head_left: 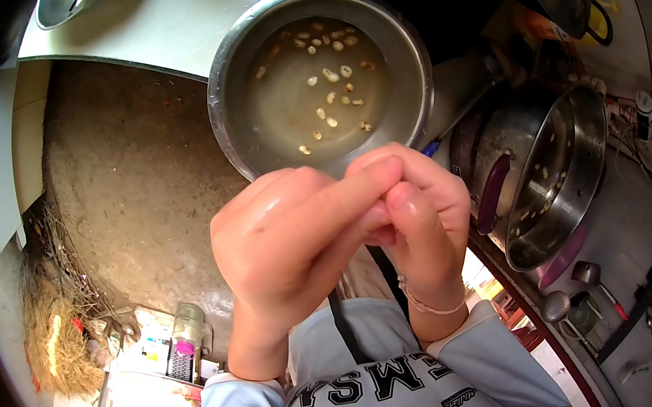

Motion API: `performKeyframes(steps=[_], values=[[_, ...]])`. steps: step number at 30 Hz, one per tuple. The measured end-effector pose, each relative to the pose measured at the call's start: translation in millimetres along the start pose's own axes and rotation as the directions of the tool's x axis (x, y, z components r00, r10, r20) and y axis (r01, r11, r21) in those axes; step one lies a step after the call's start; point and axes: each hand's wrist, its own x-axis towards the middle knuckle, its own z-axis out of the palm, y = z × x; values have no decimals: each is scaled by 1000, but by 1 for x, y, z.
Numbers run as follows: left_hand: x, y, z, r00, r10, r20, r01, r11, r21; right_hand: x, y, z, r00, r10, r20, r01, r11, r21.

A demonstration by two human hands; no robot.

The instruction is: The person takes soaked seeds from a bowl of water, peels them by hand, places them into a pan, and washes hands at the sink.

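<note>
Both my hands are raised together just below a wide metal basin (226,126). My left hand (278,237) is closed, its fingers pinched against those of my right hand (427,212), which is also closed and wears a thin bracelet on the wrist. Whatever lies between the fingertips is hidden. Cloudy water fills the basin, and several small pale, peanut-like pieces (330,75) float in it.
A metal pot (601,132) with similar pieces inside stands at the right, beside a purple object (494,194). Ladles (587,273) hang at the lower right. A green-lidded jar (188,324) and dry straw (62,354) are at the lower left.
</note>
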Motion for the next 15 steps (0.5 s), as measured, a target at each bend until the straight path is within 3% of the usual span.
performKeyframes(steps=[2,5,9,12,15], values=[[-1,-2,3,987,156,-24,-148,968,202,1,1,-1,999,48,-22,-47,999,24],[-2,-2,6,979,204,-11,-193,941,277,-3,7,-1,987,116,-114,-101,987,126],[-5,5,5,979,190,75,-203,942,268,-5,18,2,978,15,-210,2,997,79],[-8,1,5,989,145,4,-143,975,167,-7,16,5,982,-15,-190,23,999,37],[-9,-3,6,994,69,-79,-67,997,35,-10,15,4,989,81,-120,-58,982,180]])
